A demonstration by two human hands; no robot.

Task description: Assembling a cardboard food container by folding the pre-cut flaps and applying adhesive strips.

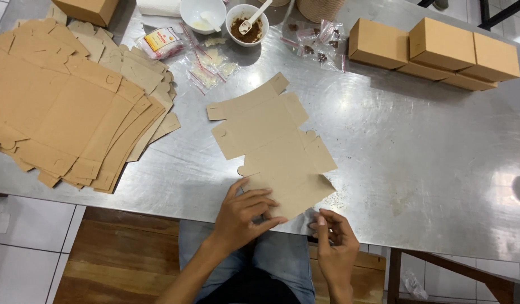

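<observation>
While left hand pins box blank, table edge near

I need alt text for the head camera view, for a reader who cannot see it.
A person's left hand presses on the near edge of a flat unfolded cardboard box blank on a steel table, while the right hand pinches its near corner. A stack of flat blanks lies left, folded boxes far right, two white bowls behind.

Flat cardboard box blank on steel table; left hand presses its near edge, right hand pinches the corner. Stack of blanks lies left, folded boxes far right.
</observation>
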